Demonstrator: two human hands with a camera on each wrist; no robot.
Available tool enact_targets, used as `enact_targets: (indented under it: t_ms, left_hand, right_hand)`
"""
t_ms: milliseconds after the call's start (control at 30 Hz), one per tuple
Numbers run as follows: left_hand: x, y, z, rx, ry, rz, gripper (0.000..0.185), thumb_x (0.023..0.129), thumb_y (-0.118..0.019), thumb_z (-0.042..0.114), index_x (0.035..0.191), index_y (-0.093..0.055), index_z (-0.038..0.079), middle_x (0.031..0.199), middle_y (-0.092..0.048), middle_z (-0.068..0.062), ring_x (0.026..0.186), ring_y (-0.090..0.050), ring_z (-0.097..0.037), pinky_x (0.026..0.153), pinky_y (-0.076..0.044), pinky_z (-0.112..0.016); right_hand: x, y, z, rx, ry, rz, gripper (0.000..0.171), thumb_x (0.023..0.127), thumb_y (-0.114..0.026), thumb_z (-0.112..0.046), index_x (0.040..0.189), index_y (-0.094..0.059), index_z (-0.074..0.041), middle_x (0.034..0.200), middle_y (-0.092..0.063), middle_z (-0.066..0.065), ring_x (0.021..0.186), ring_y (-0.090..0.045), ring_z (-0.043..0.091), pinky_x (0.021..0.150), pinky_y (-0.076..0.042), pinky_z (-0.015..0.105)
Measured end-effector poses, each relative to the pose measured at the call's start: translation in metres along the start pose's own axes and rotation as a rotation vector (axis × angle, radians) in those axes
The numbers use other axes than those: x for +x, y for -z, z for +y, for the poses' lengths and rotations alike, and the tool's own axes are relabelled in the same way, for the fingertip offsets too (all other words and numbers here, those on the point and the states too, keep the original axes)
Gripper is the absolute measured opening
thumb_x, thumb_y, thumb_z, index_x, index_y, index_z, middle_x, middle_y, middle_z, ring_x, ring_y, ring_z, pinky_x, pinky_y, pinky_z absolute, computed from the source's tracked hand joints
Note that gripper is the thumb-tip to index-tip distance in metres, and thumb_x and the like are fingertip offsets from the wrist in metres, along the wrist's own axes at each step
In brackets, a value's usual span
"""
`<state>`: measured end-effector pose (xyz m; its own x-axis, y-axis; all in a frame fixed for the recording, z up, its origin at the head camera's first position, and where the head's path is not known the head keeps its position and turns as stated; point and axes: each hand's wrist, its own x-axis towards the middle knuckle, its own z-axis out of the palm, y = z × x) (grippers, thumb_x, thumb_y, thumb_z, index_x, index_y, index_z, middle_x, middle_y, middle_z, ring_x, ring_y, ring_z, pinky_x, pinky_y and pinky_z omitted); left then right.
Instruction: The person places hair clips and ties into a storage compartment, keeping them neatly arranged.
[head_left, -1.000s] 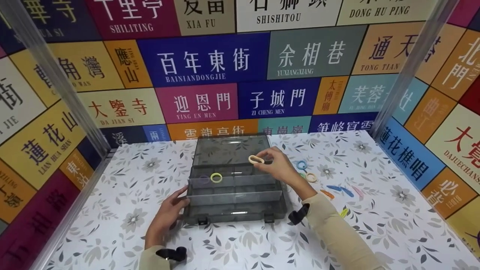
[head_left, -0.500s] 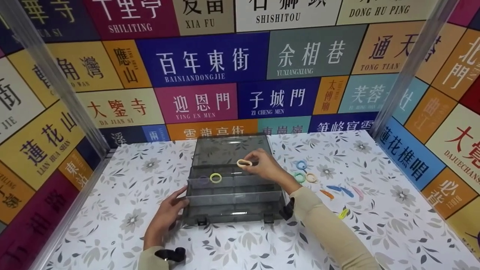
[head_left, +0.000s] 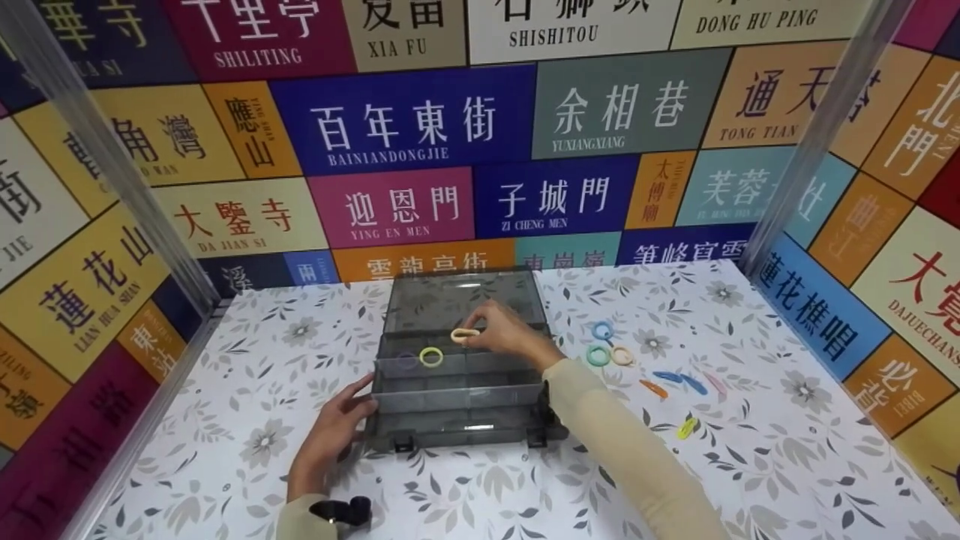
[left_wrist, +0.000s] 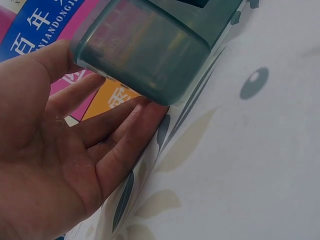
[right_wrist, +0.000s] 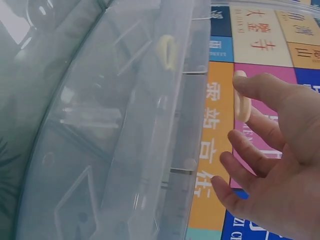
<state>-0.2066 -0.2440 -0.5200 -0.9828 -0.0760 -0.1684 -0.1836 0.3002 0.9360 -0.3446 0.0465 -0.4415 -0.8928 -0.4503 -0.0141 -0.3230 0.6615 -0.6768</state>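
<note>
A grey see-through compartment box [head_left: 427, 420] lies on the table with its lid [head_left: 461, 300] laid back. My right hand [head_left: 506, 334] is above its back row, pinching a cream hair tie [head_left: 460, 336] between thumb and forefinger; the other fingers are spread in the right wrist view. My left hand [head_left: 336, 420] rests against the box's left side, and its fairly straight fingers [left_wrist: 127, 145] touch the box wall in the left wrist view. Inside the back row, a yellow-green hair tie [head_left: 431, 357] sits close to a purple hair tie [head_left: 406, 361], seen dimly through a divider.
Right of the box lie a blue hair tie [head_left: 602, 330], a green one [head_left: 598, 355] and a peach one [head_left: 622, 355]. Nearby are small clips: orange [head_left: 654, 388], blue [head_left: 691, 384], pink [head_left: 715, 384] and yellow [head_left: 686, 427]. A sign-patterned wall [head_left: 405, 120] stands behind the table.
My right hand has carried the cream hair tie leftward and slightly down over the box's back row. The green hair tie and yellow clip have come into fuller view. My left hand stays put.
</note>
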Motion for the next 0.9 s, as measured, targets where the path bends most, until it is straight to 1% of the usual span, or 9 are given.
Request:
enact_targets:
  t_ms: [33,133,267,300,367,600,700,833,900]
  left_hand:
    - [0.000,0.000,-0.001,0.000,-0.006,0.002,0.053,0.100,-0.059,0.020,0.152,-0.046,0.025,0.148,-0.052,-0.023,0.135,-0.051,-0.041,0.097,-0.053,-0.053]
    - [-0.001,0.000,-0.001,-0.010,-0.018,0.006,0.053,0.100,-0.059,0.020,0.151,-0.047,0.023,0.147,-0.053,-0.023,0.134,-0.052,-0.041,0.095,-0.054,-0.053]
    - [0.000,-0.001,-0.001,-0.023,-0.014,0.000,0.053,0.100,-0.059,0.019,0.151,-0.047,0.023,0.147,-0.053,-0.023,0.134,-0.053,-0.040,0.094,-0.055,-0.054]
    - [0.000,-0.002,-0.001,-0.028,-0.007,0.002,0.053,0.100,-0.059,0.018,0.151,-0.047,0.024,0.147,-0.053,-0.022,0.134,-0.053,-0.040,0.094,-0.055,-0.054]
    - [0.000,-0.002,-0.001,-0.027,-0.008,0.005,0.053,0.100,-0.059,0.019,0.151,-0.048,0.024,0.147,-0.053,-0.022,0.133,-0.053,-0.040,0.094,-0.055,-0.054]
    - [-0.002,-0.001,0.000,-0.017,-0.033,-0.004,0.053,0.100,-0.060,0.019,0.151,-0.047,0.021,0.147,-0.053,-0.024,0.132,-0.054,-0.041,0.095,-0.054,-0.052]
    - [-0.003,0.000,0.001,-0.012,-0.031,-0.010,0.053,0.100,-0.059,0.020,0.152,-0.046,0.022,0.147,-0.052,-0.024,0.133,-0.053,-0.041,0.095,-0.054,-0.053]
    - [-0.004,0.000,0.001,-0.001,-0.023,-0.020,0.053,0.102,-0.057,0.022,0.153,-0.044,0.024,0.150,-0.049,-0.024,0.136,-0.050,-0.042,0.097,-0.052,-0.056]
    - [-0.005,0.000,0.001,-0.001,-0.013,-0.021,0.053,0.102,-0.056,0.023,0.153,-0.043,0.025,0.151,-0.048,-0.023,0.137,-0.049,-0.042,0.098,-0.051,-0.057]
  right_hand:
    - [0.002,-0.002,-0.001,-0.016,-0.009,-0.005,0.017,0.086,-0.080,-0.028,0.097,-0.077,-0.015,0.127,-0.062,0.010,0.122,-0.056,0.031,0.110,-0.040,0.055]
    - [0.008,-0.006,-0.002,-0.031,-0.029,-0.007,0.018,0.085,-0.081,-0.028,0.096,-0.078,-0.015,0.120,-0.066,0.009,0.108,-0.060,0.028,0.104,-0.045,0.053]
    - [0.014,-0.012,-0.002,-0.028,-0.049,-0.009,0.018,0.084,-0.081,-0.028,0.096,-0.079,-0.014,0.108,-0.068,0.007,0.088,-0.059,0.021,0.083,-0.053,0.042]
    - [0.015,-0.013,-0.002,-0.031,-0.053,-0.010,0.018,0.085,-0.081,-0.028,0.095,-0.079,-0.014,0.107,-0.068,0.007,0.086,-0.059,0.020,0.082,-0.052,0.041]
    - [0.017,-0.015,-0.002,-0.041,-0.054,-0.008,0.017,0.085,-0.080,-0.028,0.095,-0.079,-0.015,0.107,-0.069,0.006,0.087,-0.058,0.020,0.086,-0.051,0.041]
    - [0.019,-0.017,0.000,-0.050,-0.074,0.002,0.014,0.084,-0.081,-0.027,0.094,-0.078,-0.017,0.104,-0.070,0.004,0.092,-0.060,0.024,0.107,-0.040,0.054]
    - [0.020,-0.018,0.000,-0.061,-0.073,0.008,0.014,0.085,-0.080,-0.027,0.093,-0.078,-0.017,0.103,-0.071,0.003,0.098,-0.063,0.026,0.117,-0.029,0.061]
    - [0.022,-0.021,0.000,-0.071,-0.060,0.034,0.013,0.086,-0.080,-0.027,0.091,-0.077,-0.015,0.100,-0.072,0.004,0.101,-0.065,0.028,0.121,-0.014,0.068]
    - [0.022,-0.022,0.000,-0.064,-0.060,0.027,0.014,0.086,-0.079,-0.026,0.092,-0.077,-0.014,0.098,-0.073,0.004,0.099,-0.065,0.028,0.121,-0.016,0.067]
